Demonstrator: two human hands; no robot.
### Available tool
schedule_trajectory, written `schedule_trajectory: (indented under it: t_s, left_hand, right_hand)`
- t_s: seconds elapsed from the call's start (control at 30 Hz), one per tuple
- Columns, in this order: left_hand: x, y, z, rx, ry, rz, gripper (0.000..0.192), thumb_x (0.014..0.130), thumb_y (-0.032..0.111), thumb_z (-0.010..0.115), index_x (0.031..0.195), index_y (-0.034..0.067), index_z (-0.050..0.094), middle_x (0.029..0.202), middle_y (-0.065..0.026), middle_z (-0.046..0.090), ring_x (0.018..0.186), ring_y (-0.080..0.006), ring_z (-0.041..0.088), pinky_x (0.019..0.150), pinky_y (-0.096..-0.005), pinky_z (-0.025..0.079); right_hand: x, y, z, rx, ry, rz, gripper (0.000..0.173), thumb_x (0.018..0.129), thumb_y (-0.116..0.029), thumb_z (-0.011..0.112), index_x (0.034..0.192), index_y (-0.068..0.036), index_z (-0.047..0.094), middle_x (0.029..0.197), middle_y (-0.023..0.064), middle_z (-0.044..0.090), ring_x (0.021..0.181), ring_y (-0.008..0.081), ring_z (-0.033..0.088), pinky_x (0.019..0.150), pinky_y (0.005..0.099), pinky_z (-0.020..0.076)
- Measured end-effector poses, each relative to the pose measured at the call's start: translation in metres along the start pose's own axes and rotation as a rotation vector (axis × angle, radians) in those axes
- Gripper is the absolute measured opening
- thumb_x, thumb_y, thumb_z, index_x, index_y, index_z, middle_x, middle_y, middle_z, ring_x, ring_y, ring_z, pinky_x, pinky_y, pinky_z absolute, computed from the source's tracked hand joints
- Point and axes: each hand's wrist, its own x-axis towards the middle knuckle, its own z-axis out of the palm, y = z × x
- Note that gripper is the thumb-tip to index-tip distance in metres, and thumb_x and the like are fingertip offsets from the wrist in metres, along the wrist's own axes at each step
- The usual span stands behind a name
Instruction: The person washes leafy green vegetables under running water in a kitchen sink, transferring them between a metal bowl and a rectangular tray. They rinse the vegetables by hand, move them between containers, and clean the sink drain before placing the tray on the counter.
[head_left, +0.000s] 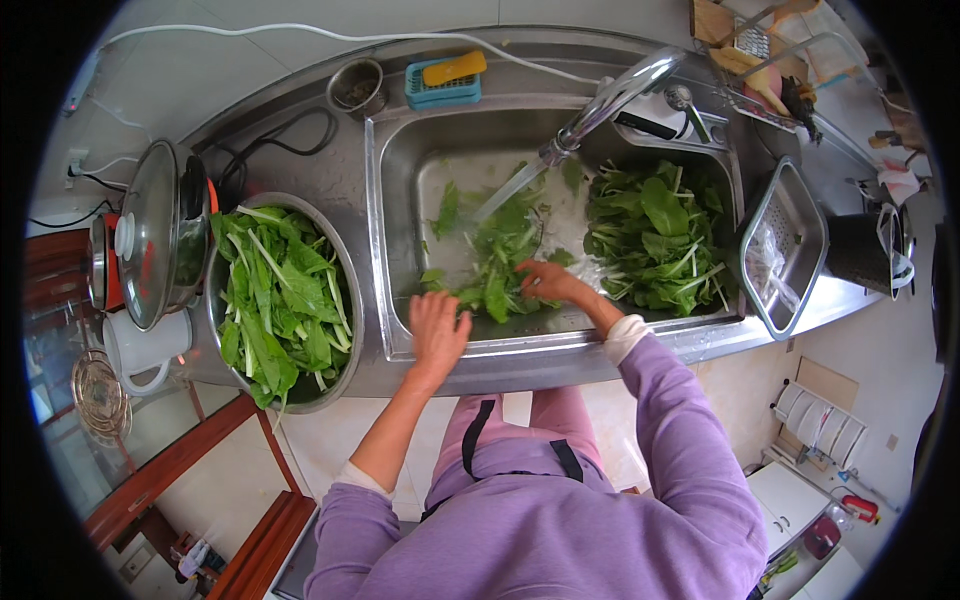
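Note:
Water pours from the chrome faucet (577, 124) onto loose leafy greens (499, 255) in the stainless steel sink (442, 142). My right hand (551, 281) reaches into the sink at the right side of these wet leaves, fingers spread and touching or close to them. Over the front rim, my left hand (439, 330) is at the near left edge of the greens, its fingers apart. A thick pile of greens (660, 232) fills the sink's right part. More leafy greens (281, 292) heap up in a round metal basin (351, 330) left of the sink.
Behind the sink are a metal strainer cup (355, 86) and a blue soap tray (442, 94) with a yellow sponge (454, 68). A rectangular colander (787, 225) holding a plastic bag stands at right. At left are a lidded pot (161, 232) and a white jug (142, 345).

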Motion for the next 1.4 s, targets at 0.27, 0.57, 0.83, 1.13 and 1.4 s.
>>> schedule_trajectory:
  t_s: [0.27,0.57,0.83,1.13,1.4]
  left_hand:
    - [0.081,0.041,0.11,0.117,-0.602,-0.297,0.101,0.074,0.045,0.082,0.154,0.017,0.028,0.161,-0.0202,0.013,0.138,-0.0529,0.026,0.091,-0.0705,0.043]
    - [0.151,-0.042,0.079,-0.715,-0.474,-0.535,0.042,0.077,0.02,0.066,0.114,0.001,0.063,0.125,-0.0261,0.056,0.104,-0.0444,0.062,0.089,-0.0465,0.051]
    - [0.135,0.009,0.094,0.215,-0.53,-0.067,0.1,0.077,0.049,0.074,0.157,0.022,0.021,0.158,-0.0236,0.021,0.139,-0.0532,0.025,0.105,-0.0689,0.032]
    - [0.109,0.017,0.11,0.242,-0.304,-0.123,0.076,0.078,0.018,0.075,0.147,0.021,0.042,0.159,-0.024,0.018,0.133,-0.0538,0.035,0.097,-0.0634,0.042]
    - [0.141,-0.019,0.082,-0.009,-0.362,-0.316,0.058,0.08,0.036,0.074,0.128,0.007,0.059,0.109,-0.0231,0.068,0.109,-0.0426,0.061,0.085,-0.0497,0.052]
  right_hand:
    - [-0.022,-0.015,0.009,-0.775,0.293,-0.058,0.084,0.071,-0.025,0.082,0.141,-0.01,0.039,0.14,0.0206,0.045,0.133,0.0435,0.042,0.089,0.051,0.0526]
    - [0.066,-0.003,-0.094,-0.347,0.578,-0.152,0.052,0.084,-0.028,0.069,0.131,-0.014,0.054,0.127,0.0191,0.057,0.118,0.0408,0.055,0.093,0.0515,0.0494]
    - [0.078,-0.038,-0.03,-0.818,0.361,-0.222,0.08,0.072,-0.037,0.081,0.143,-0.023,0.047,0.15,0.0152,0.037,0.139,0.0435,0.034,0.104,0.07,0.0332]
    - [-0.014,0.007,-0.024,-0.71,0.451,-0.126,0.075,0.075,-0.022,0.078,0.142,-0.019,0.045,0.151,0.0153,0.037,0.138,0.0424,0.037,0.102,0.0595,0.041]
    - [-0.018,0.002,-0.061,-0.777,0.52,0.057,0.061,0.07,-0.018,0.08,0.126,-0.016,0.054,0.132,0.0095,0.051,0.125,0.0392,0.05,0.089,0.0532,0.049]
